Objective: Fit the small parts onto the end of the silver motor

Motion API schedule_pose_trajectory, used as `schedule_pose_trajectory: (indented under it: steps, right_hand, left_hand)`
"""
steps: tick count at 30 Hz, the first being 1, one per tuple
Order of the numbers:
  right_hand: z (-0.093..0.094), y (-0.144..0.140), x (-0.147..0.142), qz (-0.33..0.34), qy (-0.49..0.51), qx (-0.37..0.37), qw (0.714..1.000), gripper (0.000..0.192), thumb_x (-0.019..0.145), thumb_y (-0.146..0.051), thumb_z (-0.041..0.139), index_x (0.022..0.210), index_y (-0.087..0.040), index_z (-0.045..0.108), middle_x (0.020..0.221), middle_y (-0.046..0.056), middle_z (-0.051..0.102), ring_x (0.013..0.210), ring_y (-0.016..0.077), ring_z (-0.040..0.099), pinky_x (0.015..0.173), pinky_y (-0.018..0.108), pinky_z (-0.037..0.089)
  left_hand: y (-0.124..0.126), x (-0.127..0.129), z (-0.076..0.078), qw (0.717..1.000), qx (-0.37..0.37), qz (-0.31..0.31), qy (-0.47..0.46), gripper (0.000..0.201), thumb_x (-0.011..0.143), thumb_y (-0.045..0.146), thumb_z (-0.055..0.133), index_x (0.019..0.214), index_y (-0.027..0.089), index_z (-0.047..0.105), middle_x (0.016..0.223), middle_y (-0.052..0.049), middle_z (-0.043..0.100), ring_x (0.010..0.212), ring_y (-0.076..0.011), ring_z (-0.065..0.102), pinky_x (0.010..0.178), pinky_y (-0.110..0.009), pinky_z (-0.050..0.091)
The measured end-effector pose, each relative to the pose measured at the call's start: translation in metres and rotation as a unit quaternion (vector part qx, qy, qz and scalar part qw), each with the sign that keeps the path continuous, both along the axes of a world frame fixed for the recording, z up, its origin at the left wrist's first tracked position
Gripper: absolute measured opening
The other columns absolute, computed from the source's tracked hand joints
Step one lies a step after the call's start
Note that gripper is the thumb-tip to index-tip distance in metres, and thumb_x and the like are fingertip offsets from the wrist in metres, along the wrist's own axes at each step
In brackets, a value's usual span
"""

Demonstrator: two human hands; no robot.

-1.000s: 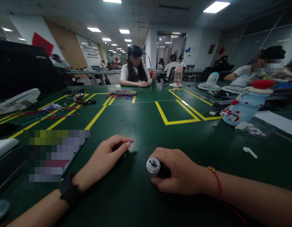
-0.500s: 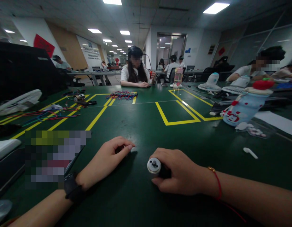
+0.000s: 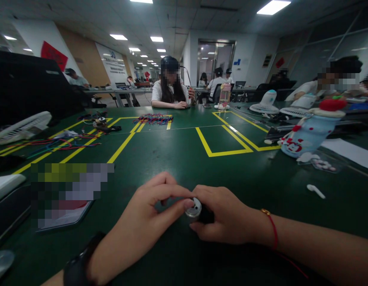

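Note:
My right hand is wrapped round a small electric motor with a silver end face and a dark body. The face, with small holes in it, points up and toward me. Thumb and forefinger of my left hand come together at the top of that face, covering its central shaft. Whatever tiny thing those fingertips pinch, if anything, is too small and hidden to name. A dark watch is on my left wrist and a red cord bracelet on my right.
A partly blurred phone-like slab lies at left. Loose wires and a wire bundle lie farther off. At right are a blue bottle, a white earbud and fans. A person sits opposite.
My left hand has moved right, from the bare table to the motor's end face, its fingertips now touching it. My right hand keeps its hold on the motor, nearly still.

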State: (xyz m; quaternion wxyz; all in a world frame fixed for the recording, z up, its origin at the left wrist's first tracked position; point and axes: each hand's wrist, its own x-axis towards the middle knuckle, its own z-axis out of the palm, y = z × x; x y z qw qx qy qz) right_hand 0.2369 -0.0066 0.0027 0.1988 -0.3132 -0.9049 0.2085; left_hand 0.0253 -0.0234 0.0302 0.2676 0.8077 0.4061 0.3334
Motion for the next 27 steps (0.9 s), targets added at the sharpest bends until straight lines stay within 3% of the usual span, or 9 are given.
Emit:
schedule_pose_trajectory:
  steps: [3, 8, 11, 15, 23, 27]
  right_hand:
    - [0.003, -0.001, 0.001, 0.004, 0.003, -0.010, 1.000, 0.026, 0.073, -0.030, 0.065, 0.094, -0.019, 0.056, 0.087, 0.000, 0.059, 0.070, 0.0122, 0.050, 0.059, 0.024, 0.035]
    - [0.004, -0.002, 0.002, -0.004, 0.001, -0.027, 1.000, 0.029, 0.072, -0.029, 0.066, 0.098, -0.019, 0.057, 0.089, 0.000, 0.059, 0.072, 0.0129, 0.051, 0.061, 0.024, 0.037]
    - [0.002, -0.002, 0.002, -0.004, 0.002, -0.028, 1.000, 0.029, 0.072, -0.028, 0.066, 0.097, -0.019, 0.057, 0.089, 0.000, 0.059, 0.072, 0.0128, 0.050, 0.061, 0.024, 0.037]
    - [0.001, 0.000, 0.001, -0.003, 0.004, -0.030, 1.000, 0.028, 0.071, -0.028, 0.066, 0.096, -0.018, 0.057, 0.087, 0.000, 0.058, 0.071, 0.0126, 0.049, 0.061, 0.024, 0.037]
    - [0.000, 0.000, 0.002, 0.001, 0.007, -0.031, 0.999, 0.029, 0.071, -0.026, 0.066, 0.097, -0.018, 0.057, 0.088, 0.001, 0.058, 0.071, 0.0127, 0.049, 0.061, 0.024, 0.037]
    - [0.001, 0.000, 0.002, -0.003, 0.003, -0.032, 0.999, 0.028, 0.072, -0.027, 0.065, 0.098, -0.019, 0.057, 0.090, 0.001, 0.059, 0.073, 0.0135, 0.050, 0.063, 0.025, 0.038]
  left_hand:
    - [0.007, -0.012, 0.000, 1.000, -0.023, 0.016, -0.001, 0.014, 0.089, 0.030, 0.061, 0.098, 0.029, 0.071, 0.078, 0.002, 0.054, 0.072, -0.0134, 0.053, 0.061, -0.024, 0.040]
    - [0.021, -0.028, -0.014, 0.990, -0.091, -0.056, 0.092, 0.014, 0.089, 0.034, 0.062, 0.094, 0.028, 0.074, 0.079, 0.001, 0.054, 0.075, -0.0140, 0.054, 0.065, -0.025, 0.040]
    - [0.023, -0.029, -0.022, 0.983, -0.072, -0.098, 0.137, 0.013, 0.088, 0.036, 0.063, 0.093, 0.031, 0.074, 0.081, 0.001, 0.055, 0.077, -0.0145, 0.054, 0.068, -0.026, 0.038]
    - [0.023, -0.028, -0.027, 0.977, -0.041, -0.107, 0.179, 0.011, 0.087, 0.038, 0.064, 0.092, 0.035, 0.073, 0.083, 0.003, 0.058, 0.082, -0.0158, 0.055, 0.075, -0.030, 0.035]
    - [0.021, -0.029, -0.027, 0.975, -0.047, -0.112, 0.185, 0.012, 0.085, 0.039, 0.065, 0.095, 0.038, 0.073, 0.087, 0.003, 0.058, 0.088, -0.0174, 0.055, 0.080, -0.032, 0.034]
    - [0.024, -0.030, -0.023, 0.983, -0.085, -0.086, 0.136, 0.020, 0.090, 0.040, 0.058, 0.103, 0.034, 0.071, 0.086, 0.001, 0.060, 0.082, -0.0169, 0.057, 0.074, -0.029, 0.040]
